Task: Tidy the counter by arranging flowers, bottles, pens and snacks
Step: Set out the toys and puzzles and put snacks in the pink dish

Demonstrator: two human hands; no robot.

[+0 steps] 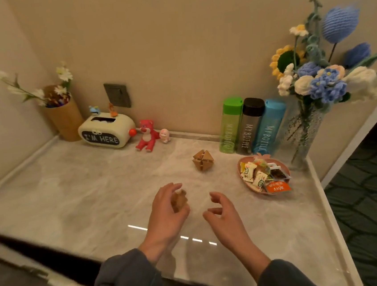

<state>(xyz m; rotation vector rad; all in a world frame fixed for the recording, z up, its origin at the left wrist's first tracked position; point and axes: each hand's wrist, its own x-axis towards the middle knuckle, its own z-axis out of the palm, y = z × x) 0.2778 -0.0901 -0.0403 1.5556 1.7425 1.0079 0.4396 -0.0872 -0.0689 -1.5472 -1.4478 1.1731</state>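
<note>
Left hand [166, 205] sits low in the middle of the frame with its fingers [172, 187] wrapped around a small brown wooden piece [179, 199] (bit blurry, looks like a puzzle chunk), while the right hand [222, 211] next to it is loosely curled and holding nothing. Just above them on the marble worktop [83, 189] is a wooden puzzle ball [203, 160], and right of that a pink snack dish [244, 176]. Behind the dish the three bottles [251, 127] and flower vase [305, 135] line the wall, and the pen cup [65, 120] is way off at upper left.
</note>
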